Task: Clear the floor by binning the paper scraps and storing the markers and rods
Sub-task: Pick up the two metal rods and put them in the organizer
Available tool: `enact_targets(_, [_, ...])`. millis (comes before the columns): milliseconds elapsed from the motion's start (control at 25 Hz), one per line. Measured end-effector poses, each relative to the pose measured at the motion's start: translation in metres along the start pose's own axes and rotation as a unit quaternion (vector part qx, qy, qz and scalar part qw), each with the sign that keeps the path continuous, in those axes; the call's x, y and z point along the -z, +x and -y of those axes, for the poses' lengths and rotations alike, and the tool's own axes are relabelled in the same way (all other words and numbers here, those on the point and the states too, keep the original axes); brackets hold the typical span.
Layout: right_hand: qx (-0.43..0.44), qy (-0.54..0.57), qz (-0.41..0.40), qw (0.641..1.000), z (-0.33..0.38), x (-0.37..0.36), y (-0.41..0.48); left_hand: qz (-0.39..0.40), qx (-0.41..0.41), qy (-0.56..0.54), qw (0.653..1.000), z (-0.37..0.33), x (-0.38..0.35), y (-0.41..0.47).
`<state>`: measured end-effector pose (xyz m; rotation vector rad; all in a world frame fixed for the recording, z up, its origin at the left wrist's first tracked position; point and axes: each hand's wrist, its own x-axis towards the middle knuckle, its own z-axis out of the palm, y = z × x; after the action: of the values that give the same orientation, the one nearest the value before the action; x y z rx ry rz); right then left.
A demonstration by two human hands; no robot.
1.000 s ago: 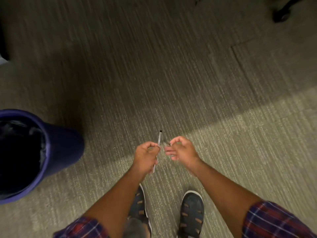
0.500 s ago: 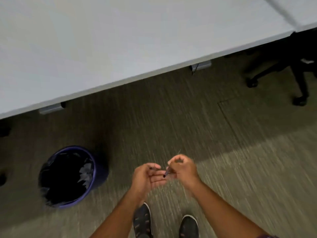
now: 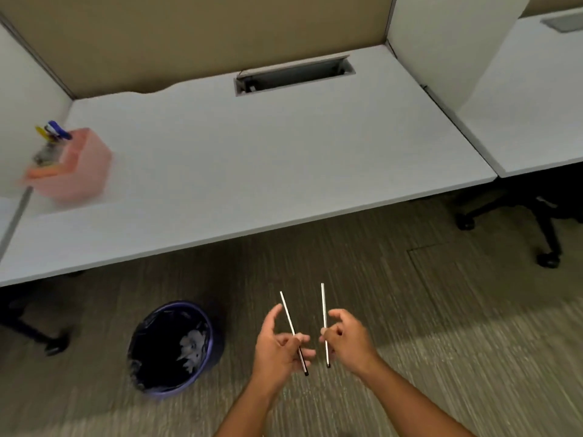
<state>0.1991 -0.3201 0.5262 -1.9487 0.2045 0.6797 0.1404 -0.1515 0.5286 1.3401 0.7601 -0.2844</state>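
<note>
My left hand [image 3: 277, 348] pinches a thin silver rod [image 3: 288, 315] that points up and slightly left. Close beside it, my right hand [image 3: 348, 343] grips a second silver rod [image 3: 323, 305], held almost upright. Both hands hover over the carpet in front of the desk. A purple bin [image 3: 172, 346] with a black liner stands on the floor to the left and has white paper scraps inside. At the desk's left end sits a blurred pink holder [image 3: 75, 167] with markers [image 3: 55, 130] sticking out of it.
A white desk [image 3: 252, 171] with a cable slot [image 3: 293, 74] spans the view, walled by beige partitions. An office chair base [image 3: 542, 228] stands under the right desk. A dark desk foot [image 3: 47, 340] lies at the left.
The view has tilted up from the carpet to the desk. The hands, which were together on one rod, have parted, and each now holds its own rod upright.
</note>
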Motion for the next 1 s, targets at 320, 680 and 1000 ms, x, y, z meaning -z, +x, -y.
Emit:
enact_targets(320, [0.030,-0.113,0.008,0.993,0.082,-0.045,-0.006,-0.096,-0.013,0.071,0.993,-0.058,0.061,-0.004])
enact_targets(680, [0.031,-0.099,0.008,0.995,0.240,-0.170,0.015,-0.113,-0.030,0.100,0.988,-0.171,0.214,0.024])
enact_targets(1000, [0.121,-0.070,0.045,0.989,0.360,-0.283,0.043,-0.088,-0.075,0.044,0.992,-0.260,0.331,0.045])
